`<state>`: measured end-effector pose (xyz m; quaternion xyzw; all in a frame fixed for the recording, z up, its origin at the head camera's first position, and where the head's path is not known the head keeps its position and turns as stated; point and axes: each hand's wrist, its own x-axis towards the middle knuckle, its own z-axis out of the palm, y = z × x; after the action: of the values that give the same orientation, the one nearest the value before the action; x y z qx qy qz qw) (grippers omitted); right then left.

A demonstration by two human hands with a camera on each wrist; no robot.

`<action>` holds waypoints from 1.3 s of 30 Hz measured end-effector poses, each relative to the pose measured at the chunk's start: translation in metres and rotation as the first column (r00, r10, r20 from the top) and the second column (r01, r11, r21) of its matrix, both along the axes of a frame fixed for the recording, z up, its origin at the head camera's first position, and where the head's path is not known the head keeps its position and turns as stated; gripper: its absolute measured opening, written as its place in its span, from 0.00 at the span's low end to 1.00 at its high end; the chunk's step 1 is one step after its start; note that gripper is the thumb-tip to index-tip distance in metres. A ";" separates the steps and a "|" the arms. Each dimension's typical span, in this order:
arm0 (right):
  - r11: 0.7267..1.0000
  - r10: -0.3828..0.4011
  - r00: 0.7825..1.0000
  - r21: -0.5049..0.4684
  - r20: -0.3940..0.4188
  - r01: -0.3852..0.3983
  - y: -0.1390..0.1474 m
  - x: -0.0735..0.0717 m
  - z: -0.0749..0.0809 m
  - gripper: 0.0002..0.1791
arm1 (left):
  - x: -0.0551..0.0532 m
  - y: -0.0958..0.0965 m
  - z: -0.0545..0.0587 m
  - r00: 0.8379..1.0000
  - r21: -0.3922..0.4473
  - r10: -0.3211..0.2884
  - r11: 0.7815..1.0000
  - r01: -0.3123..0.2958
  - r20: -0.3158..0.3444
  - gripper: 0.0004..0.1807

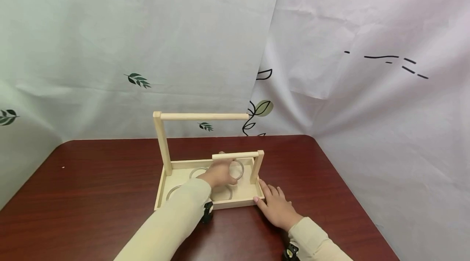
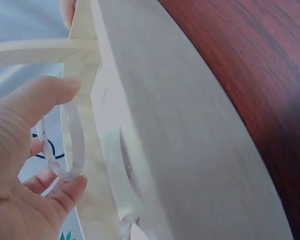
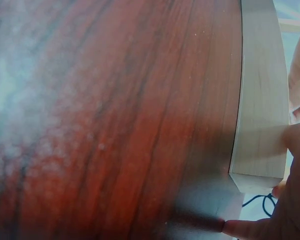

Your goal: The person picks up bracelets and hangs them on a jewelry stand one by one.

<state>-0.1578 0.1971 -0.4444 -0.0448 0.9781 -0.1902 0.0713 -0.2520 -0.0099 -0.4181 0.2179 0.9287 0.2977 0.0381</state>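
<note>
A pale, translucent bangle (image 1: 242, 170) is pinched between the thumb and fingers of my left hand (image 1: 218, 173), held upright over the wooden tray stand (image 1: 238, 202). In the left wrist view, the bangle (image 2: 78, 142) spans from thumb to fingertips. My left hand is just under the free end of the short wooden bar (image 1: 235, 155); part of the fingers is hidden behind it. Other bangles (image 1: 230, 191) lie on the tray floor, partly covered by my left arm. My right hand (image 1: 277, 208) rests at the tray's front right corner, thumb and fingertips touching its edge.
A taller post at the tray's left carries a long horizontal bar (image 1: 205, 116), which ends freely on the right. The stand sits on a dark red wooden table (image 1: 92, 187). A printed white cloth (image 1: 205, 49) hangs behind the table.
</note>
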 end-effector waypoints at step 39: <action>1.000 0.004 1.000 0.002 -0.004 -0.004 0.002 0.001 0.000 0.36 | 0.007 -0.057 0.007 0.983 0.259 0.158 0.949 -0.178 0.096 0.40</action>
<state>-0.1571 0.1986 -0.4441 -0.0469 0.9784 -0.1888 0.0698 -0.2447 -0.0671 -0.4110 0.1298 0.8933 0.4300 0.0171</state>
